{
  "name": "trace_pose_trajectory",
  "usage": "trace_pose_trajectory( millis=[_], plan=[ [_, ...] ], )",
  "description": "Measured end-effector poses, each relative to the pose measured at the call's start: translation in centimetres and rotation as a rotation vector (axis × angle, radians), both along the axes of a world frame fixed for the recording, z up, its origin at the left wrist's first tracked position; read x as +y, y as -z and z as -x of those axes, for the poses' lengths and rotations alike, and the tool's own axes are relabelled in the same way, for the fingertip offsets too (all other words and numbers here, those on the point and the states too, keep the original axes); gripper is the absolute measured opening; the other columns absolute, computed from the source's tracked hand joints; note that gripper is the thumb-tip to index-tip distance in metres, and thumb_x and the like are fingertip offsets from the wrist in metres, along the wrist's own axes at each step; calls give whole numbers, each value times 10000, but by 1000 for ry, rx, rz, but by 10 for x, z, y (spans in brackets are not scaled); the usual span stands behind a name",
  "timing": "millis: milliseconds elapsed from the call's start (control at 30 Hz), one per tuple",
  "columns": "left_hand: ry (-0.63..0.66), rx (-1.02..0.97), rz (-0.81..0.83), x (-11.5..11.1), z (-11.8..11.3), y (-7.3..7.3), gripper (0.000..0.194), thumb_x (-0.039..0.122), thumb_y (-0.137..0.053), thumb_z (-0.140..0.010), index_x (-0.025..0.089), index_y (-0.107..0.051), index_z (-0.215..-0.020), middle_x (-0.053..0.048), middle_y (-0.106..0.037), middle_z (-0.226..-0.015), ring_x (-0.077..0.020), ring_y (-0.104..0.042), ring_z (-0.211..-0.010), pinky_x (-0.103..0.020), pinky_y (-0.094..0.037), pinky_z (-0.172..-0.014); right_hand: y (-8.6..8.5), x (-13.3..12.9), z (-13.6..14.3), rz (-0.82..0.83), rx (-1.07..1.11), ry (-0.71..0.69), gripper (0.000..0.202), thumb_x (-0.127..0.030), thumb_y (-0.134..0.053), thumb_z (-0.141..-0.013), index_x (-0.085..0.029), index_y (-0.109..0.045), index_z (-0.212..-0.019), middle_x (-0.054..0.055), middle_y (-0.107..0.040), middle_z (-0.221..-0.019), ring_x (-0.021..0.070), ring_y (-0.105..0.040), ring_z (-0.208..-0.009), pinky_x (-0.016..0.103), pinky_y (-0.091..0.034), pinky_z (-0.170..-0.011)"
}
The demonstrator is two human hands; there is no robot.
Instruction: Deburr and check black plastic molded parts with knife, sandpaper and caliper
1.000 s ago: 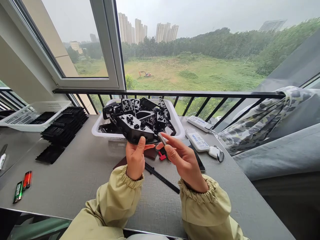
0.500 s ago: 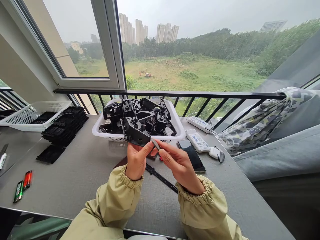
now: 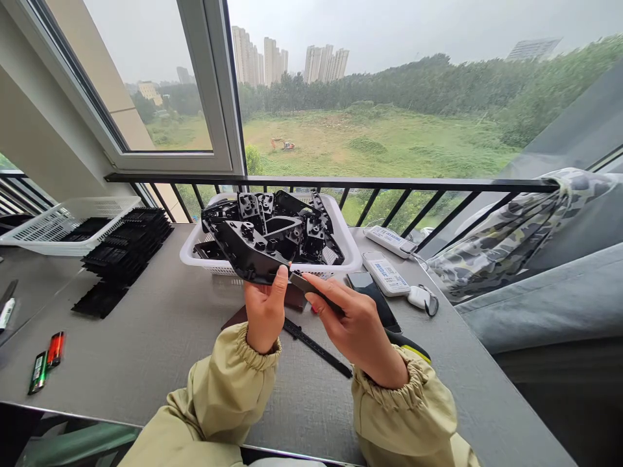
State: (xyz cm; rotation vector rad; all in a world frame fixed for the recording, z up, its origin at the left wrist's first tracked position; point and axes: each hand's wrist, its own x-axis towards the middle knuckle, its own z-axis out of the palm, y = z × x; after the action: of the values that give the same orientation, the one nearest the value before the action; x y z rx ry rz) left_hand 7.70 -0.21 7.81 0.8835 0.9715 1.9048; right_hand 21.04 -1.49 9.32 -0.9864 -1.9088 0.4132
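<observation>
My left hand (image 3: 265, 311) grips a black plastic part (image 3: 250, 250) by its lower right end, thumb on top, in front of a white basket (image 3: 189, 251). My right hand (image 3: 357, 324) pinches a flat dark tool (image 3: 316, 290) whose tip is close to the part's right end. A black and yellow handle (image 3: 413, 347) shows beyond my right wrist. Several black plastic parts (image 3: 318, 237) fill the basket. Under my hands, a long black strip (image 3: 318, 348) lies on the grey table.
Stacked black pieces (image 3: 121, 250) and another white basket (image 3: 78, 243) stand at left, with red (image 3: 56, 349) and green (image 3: 37, 371) lighters nearer. Right of the hands are a phone (image 3: 384, 311), white power strips (image 3: 387, 274) and a white case (image 3: 419, 296).
The black part has turned and shifted left in my left hand. My right hand has moved slightly right and down, and the tool is tilted differently, with the yellow-edged handle now showing.
</observation>
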Motion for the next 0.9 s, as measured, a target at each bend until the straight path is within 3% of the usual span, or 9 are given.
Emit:
trace_pose_trajectory(
  millis=[133, 333, 433, 500, 600, 700, 900],
  plan=[
    [-19, 46, -6, -2, 0, -1, 301, 367, -730, -753, 162, -667, -965, -63, -739, -977, -200, -693, -958, -321, -513, -930, 0, -2, -1, -51, -11, 105, 300, -230, -516, -932, -169, -646, -1195, 61, -700, -818, 144, -605, -599, 273, -493, -567],
    [29, 17, -17, -1, 0, 2, 332, 375, -731, -751, 173, -668, -1007, -61, -739, -989, -213, -690, -983, -342, -513, -942, -3, -3, -5, 3, -43, 40, 305, -264, -510, -932, -190, -645, -1197, 50, -690, -784, 153, -611, -600, 280, -503, -586],
    [93, -48, -9, 1, 1, 1, 312, 387, -762, -714, 176, -688, -932, -49, -747, -914, -205, -701, -924, -344, -530, -917, -3, -1, -7, 38, 46, 76, 292, -301, -504, -933, -199, -643, -1169, 70, -701, -876, 176, -640, -705, 293, -516, -650],
    [151, -117, 15, 2, 3, -2, 323, 384, -808, -652, 196, -689, -886, -22, -747, -861, -191, -708, -853, -330, -558, -853, -3, 1, -10, 118, 160, 78, 280, -364, -484, -942, -205, -626, -1124, 45, -671, -805, 156, -606, -648, 273, -494, -591],
    [272, -194, 45, 2, 5, -10, 375, 370, -858, -572, 215, -684, -865, -3, -746, -833, -178, -710, -774, -327, -585, -781, 0, 4, -15, 295, 315, -10, 311, -466, -425, -957, -205, -561, -1056, -23, -537, -648, 109, -483, -522, 230, -395, -472],
    [362, -216, 33, 0, 6, -15, 373, 348, -863, -569, 217, -685, -870, -7, -749, -855, -172, -708, -751, -346, -592, -789, 1, 5, -17, 424, 319, -139, 345, -518, -412, -950, -200, -537, -1000, -42, -440, -618, 98, -398, -520, 221, -310, -440],
    [354, -212, 6, 0, 7, -13, 366, 349, -866, -561, 246, -686, -863, 9, -742, -846, -178, -707, -788, -357, -587, -817, -2, 2, -17, 532, 278, -268, 378, -551, -367, -956, -202, -501, -898, -39, -381, -638, 99, -316, -531, 234, -246, -434]
  ],
)
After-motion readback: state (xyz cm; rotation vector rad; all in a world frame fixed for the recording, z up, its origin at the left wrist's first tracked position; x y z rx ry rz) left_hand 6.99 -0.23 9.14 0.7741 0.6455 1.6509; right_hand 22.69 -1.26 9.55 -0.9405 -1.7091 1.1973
